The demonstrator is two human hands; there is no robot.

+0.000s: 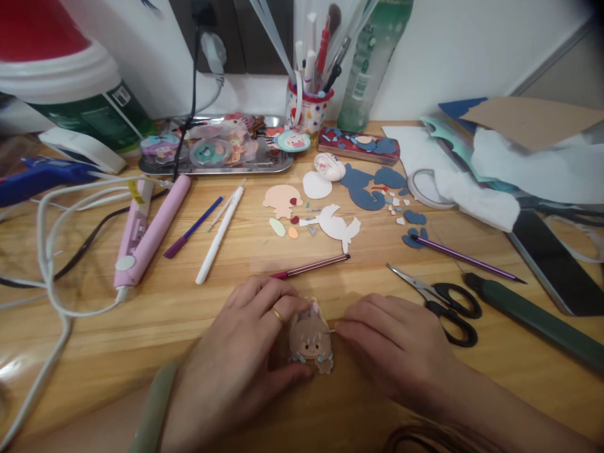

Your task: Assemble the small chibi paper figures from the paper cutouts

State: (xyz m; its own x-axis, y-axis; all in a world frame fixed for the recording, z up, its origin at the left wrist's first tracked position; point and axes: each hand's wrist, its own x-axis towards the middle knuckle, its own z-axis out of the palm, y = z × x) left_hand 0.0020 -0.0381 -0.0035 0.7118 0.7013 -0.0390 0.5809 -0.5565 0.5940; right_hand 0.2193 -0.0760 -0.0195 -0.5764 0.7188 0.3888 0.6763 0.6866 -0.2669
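A small flat cartoon figure (310,343) with a brown-haired face lies on the wooden table (236,409) between my hands. My left hand (240,340), with a ring and a wristband, holds the figure's left side, fingertips at its top and thumb near its lower edge. On the other side, my right hand (391,343) pinches something thin and pale, whose tip touches the figure's right edge. Just beyond lies a dark-red pen (316,265). Paper cut-outs in peach (282,199), white (337,226) and blue (361,189) are spread farther back.
Black-handled scissors (441,299), a green tool (538,321) and a purple pencil (467,257) lie right. A phone (557,261) is beyond them. On the left are a pink iron (160,233), cables and pens. A metal tray (217,168) and a pen cup (309,112) stand behind.
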